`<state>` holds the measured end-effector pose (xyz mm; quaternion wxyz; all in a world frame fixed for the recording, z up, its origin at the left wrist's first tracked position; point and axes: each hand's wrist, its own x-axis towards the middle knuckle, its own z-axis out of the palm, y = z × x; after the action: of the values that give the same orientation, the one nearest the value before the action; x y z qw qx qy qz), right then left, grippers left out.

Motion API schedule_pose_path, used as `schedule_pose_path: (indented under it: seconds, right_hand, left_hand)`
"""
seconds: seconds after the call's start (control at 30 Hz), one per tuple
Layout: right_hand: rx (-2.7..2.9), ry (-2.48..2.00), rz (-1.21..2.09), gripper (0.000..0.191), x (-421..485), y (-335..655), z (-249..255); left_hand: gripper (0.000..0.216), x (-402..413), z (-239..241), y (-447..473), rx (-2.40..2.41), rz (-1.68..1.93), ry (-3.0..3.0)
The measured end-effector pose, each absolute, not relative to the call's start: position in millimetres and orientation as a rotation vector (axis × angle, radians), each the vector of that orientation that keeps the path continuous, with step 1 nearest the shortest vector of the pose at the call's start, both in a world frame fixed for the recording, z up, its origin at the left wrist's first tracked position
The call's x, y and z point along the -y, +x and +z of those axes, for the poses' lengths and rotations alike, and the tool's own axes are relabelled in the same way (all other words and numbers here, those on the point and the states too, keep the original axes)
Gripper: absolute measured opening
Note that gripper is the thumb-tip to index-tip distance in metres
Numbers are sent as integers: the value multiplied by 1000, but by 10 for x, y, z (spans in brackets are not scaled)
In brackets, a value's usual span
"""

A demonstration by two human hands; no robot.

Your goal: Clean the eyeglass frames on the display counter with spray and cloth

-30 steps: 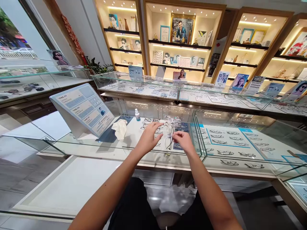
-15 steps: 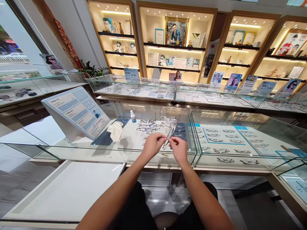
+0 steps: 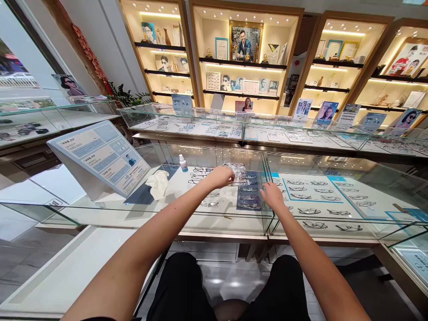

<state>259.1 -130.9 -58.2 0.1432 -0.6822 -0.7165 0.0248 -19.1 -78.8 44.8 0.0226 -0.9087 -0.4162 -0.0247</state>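
My left hand point(image 3: 221, 176) reaches far forward over the glass display counter point(image 3: 200, 219). Its fingers are curled at a small heap of clear-wrapped eyeglasses point(image 3: 241, 169) lying on the counter top. What the fingers grip, if anything, is hidden. My right hand point(image 3: 272, 196) rests lower and to the right, fingers spread flat on the glass near the seam between two cases, holding nothing. Under the glass lie rows of eyeglass frames point(image 3: 199, 179) and a dark blue tray point(image 3: 249, 197) with more frames.
A tilted information sign point(image 3: 100, 156) stands on the counter at the left, with a crumpled white cloth point(image 3: 158, 183) and a small spray bottle point(image 3: 183, 163) beside it. More glass cases point(image 3: 321, 138) and lit wall shelves point(image 3: 247, 67) stand behind.
Half a second ago both hands held a pair of glasses between them near the front edge. Now the left hand has gone forward to the heap and the right hand has dropped onto the glass.
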Motion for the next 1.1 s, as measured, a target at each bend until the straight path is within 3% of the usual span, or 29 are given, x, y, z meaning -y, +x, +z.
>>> schedule_pose_path:
  seconds: [0.4, 1.1]
  right_hand:
    - [2069, -1927, -41, 35, 1281, 2592, -745]
    - [2040, -1900, -45, 34, 1226, 2607, -833]
  left_hand:
    - [19, 314, 154, -28, 1347, 133, -2771]
    - [18, 170, -56, -67, 1330, 89, -2806]
